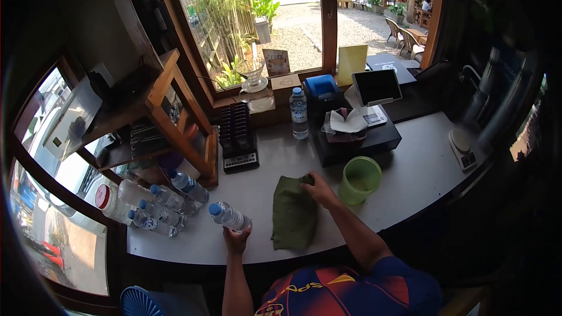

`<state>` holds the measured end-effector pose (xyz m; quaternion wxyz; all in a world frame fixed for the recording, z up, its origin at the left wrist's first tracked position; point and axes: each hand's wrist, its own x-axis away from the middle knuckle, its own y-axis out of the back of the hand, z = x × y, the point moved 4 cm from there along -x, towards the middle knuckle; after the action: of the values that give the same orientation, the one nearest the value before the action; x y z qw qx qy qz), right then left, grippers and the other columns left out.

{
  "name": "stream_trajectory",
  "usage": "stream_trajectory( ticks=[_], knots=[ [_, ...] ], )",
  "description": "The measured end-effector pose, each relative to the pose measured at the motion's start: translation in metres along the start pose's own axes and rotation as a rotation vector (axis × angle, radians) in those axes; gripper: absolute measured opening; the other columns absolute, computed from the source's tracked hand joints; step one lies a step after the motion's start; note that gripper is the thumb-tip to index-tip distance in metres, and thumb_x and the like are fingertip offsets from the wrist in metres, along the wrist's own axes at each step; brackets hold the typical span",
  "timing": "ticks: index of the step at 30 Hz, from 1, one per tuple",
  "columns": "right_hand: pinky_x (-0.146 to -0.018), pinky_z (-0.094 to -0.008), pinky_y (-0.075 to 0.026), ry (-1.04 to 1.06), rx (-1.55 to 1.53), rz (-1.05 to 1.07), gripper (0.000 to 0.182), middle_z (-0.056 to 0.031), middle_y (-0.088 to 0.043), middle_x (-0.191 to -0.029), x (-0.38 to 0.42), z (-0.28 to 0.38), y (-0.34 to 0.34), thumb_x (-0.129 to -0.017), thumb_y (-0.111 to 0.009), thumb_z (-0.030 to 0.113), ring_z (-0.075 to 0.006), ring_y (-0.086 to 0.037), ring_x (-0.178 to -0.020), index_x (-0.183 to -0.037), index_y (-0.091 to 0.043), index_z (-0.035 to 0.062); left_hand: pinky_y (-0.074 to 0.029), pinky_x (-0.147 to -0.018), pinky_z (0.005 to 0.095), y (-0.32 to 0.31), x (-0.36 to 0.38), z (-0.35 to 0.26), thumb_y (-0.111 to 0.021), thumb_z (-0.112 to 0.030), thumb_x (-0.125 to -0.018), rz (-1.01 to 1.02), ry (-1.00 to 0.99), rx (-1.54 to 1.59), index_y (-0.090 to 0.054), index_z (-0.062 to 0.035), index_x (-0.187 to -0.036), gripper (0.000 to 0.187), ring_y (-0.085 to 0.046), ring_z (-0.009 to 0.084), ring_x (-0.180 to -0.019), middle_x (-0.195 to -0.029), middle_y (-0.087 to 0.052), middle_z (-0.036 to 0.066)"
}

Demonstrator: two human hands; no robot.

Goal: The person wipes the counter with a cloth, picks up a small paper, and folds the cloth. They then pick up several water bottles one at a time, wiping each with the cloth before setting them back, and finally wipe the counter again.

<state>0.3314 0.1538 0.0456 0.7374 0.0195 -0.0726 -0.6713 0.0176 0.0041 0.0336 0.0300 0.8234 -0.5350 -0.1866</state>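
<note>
Held bottle: one, clear plastic, blue cap, printed label; at the near left of the counter, lower part in the left hand, whose fingers close round it; fill level not readable.

Green cloth: one, folded or flattened, between held bottle and green cup; its upper right corner in the right hand, fingers drawn together on the fabric, tips partly hidden.

Green cup: one, wide-mouthed, translucent, just beside the right forearm; contents cannot be told.

Grouped bottles: several, clear, blue-capped, close together at the counter's left end; levels unclear.

Jar: one, clear, red lid, beside the group; contents indistinct.

Tall bottle: one, clear, blue cap, upright near the black cash drawer.

Surface: white counter, curved in this view; also bearing a black rack and a small scale.

Room: wooden shelf at left; wood-framed window ahead, gravel yard and chairs outside.
</note>
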Motion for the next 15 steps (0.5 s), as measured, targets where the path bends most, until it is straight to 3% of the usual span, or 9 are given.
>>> stream_trajectory(
  ticks=[5, 8, 9, 12, 15],
  knots=[
    [-0.078, -0.0344, -0.048, 0.192, 0.086, -0.058, 0.023, -0.0073, -0.062, -0.086, -0.03, -0.01, -0.003, -0.085, -0.071, 0.011, -0.0198, -0.06, -0.08, -0.103, -0.061, 0.0011, -0.05, -0.096, 0.0452, 0.004, -0.003, 0.024, -0.084, -0.025, -0.072, 0.04, 0.014, -0.153, -0.048, 0.0011, -0.13, 0.073, -0.063, 0.0362, -0.11, -0.118, -0.064, 0.019],
    [-0.081, -0.0409, -0.049, 0.217, 0.325, -0.144, 0.024, -0.0145, -0.064, -0.095, -0.029, 0.004, 0.003, -0.085, -0.069, 0.009, -0.0318, -0.063, -0.089, -0.106, -0.06, 0.0013, -0.048, -0.099, 0.0479, 0.008, -0.012, 0.025, -0.085, -0.028, -0.073, 0.073, 0.021, -0.166, -0.048, 0.0004, -0.132, 0.076, -0.061, 0.0387, -0.113, -0.122, -0.061, 0.021],
    [-0.083, -0.0432, -0.05, 0.354, 0.521, -0.227, 0.027, -0.0142, -0.063, -0.098, -0.028, 0.004, 0.005, -0.084, -0.072, 0.012, -0.0356, -0.062, -0.094, -0.107, -0.061, 0.0023, -0.047, -0.1, 0.0485, 0.011, -0.017, 0.036, -0.085, -0.029, -0.073, 0.081, 0.008, -0.198, -0.047, 0.0002, -0.133, 0.076, -0.06, 0.0394, -0.114, -0.124, -0.06, 0.021],
    [-0.085, -0.0435, -0.05, 0.651, 0.687, -0.527, 0.03, -0.0154, -0.061, -0.103, 0.011, 0.062, -0.006, -0.084, -0.075, 0.017, -0.0361, -0.06, -0.1, -0.107, -0.062, 0.0037, -0.049, -0.098, 0.0469, 0.018, -0.032, 0.039, -0.084, -0.03, -0.076, 0.089, -0.011, -0.215, -0.05, 0.0005, -0.131, 0.072, -0.062, 0.0375, -0.112, -0.12, -0.063, 0.021],
    [-0.089, -0.0461, -0.047, 0.316, 0.594, 0.138, 0.034, -0.0153, -0.059, -0.105, 0.054, 0.066, -0.046, -0.083, -0.077, 0.023, -0.0364, -0.056, -0.106, -0.108, -0.061, 0.0055, -0.047, -0.101, 0.0469, 0.025, -0.047, 0.043, -0.084, -0.032, -0.078, 0.152, 0.037, -0.194, -0.048, 0.0012, -0.133, 0.074, -0.06, 0.0381, -0.117, -0.127, -0.059, 0.022]
  ],
)
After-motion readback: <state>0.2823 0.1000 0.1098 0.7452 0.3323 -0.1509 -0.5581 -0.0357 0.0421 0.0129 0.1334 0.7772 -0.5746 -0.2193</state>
